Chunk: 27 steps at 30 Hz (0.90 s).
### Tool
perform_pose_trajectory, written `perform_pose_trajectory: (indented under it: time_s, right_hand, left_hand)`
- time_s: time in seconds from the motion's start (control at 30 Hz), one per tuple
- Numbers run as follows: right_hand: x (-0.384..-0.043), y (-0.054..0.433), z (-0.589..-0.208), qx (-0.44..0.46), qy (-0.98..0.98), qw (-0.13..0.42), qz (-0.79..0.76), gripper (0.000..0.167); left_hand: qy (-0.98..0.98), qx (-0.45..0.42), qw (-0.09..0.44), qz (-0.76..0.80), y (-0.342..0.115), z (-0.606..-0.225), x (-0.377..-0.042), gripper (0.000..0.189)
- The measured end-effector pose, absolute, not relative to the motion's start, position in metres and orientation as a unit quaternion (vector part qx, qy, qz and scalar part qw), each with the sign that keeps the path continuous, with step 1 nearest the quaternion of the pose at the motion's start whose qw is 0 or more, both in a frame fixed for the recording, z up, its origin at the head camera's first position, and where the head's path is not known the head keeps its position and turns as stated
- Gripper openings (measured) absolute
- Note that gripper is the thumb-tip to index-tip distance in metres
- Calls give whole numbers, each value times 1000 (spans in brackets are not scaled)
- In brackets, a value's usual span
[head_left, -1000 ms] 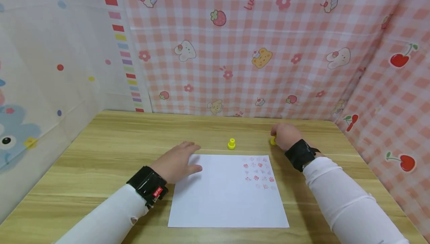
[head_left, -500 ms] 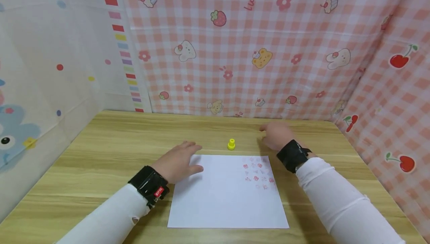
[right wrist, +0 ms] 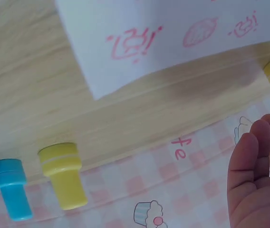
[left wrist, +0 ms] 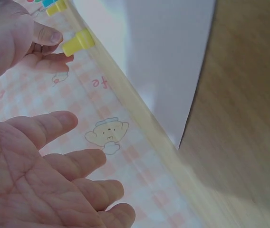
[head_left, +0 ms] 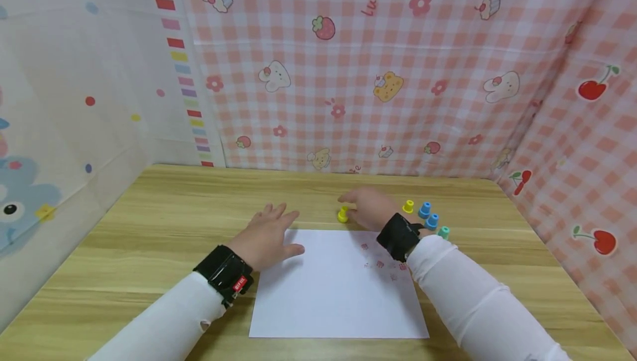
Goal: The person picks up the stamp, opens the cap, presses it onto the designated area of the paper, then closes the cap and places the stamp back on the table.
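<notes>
A yellow stamp [head_left: 343,215] stands on the table just behind the paper's far edge. My right hand [head_left: 374,207] is right beside it, thumb and fingers spread toward its handle. In the left wrist view, the yellow stamp [left wrist: 79,42] appears at the opening between the right hand's thumb and fingers, not gripped. The right wrist view shows those fingers [right wrist: 250,164] fairly straight. Over the left edge of the white paper [head_left: 333,294], my left hand [head_left: 264,237] is spread and holds nothing. Red prints [head_left: 380,265] mark the paper's right side, partly hidden by the right wrist.
Right of the paper, behind the right forearm, stand another yellow stamp [head_left: 408,206], two blue stamps [head_left: 425,210] and a green stamp [head_left: 444,233]. A pink checked cloth [head_left: 318,101] hangs behind the wooden table [head_left: 164,212].
My right hand has let go of the yellow stamp at the right and moved left to the other yellow stamp. The right-hand stamps are now uncovered. My left hand has barely shifted.
</notes>
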State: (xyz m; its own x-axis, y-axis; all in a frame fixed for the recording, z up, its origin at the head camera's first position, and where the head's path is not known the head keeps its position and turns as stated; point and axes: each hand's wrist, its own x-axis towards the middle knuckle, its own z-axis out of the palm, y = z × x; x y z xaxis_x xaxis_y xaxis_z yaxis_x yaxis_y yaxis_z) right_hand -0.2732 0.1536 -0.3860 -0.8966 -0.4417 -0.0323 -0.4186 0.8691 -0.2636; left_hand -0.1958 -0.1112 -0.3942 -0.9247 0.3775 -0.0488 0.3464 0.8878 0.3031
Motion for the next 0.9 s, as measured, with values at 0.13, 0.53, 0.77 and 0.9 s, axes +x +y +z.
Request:
perform_pose_trajectory:
  time_s: [0.13, 0.53, 0.77, 0.9]
  right_hand:
    - [-273, 149, -387, -222, 965, 53, -127, 34]
    - [-273, 145, -389, -196, 971, 59, -120, 31]
    - [-273, 143, -390, -192, 974, 50, -113, 29]
    - [-273, 143, -391, -187, 975, 47, -113, 28]
  left_hand:
    - [969, 189, 56, 149, -111, -393, -195, 85]
    - [970, 184, 55, 148, -109, -392, -194, 86]
    - [969, 180, 62, 158, -107, -392, -194, 85]
    - [967, 182, 65, 165, -107, -393, -193, 86]
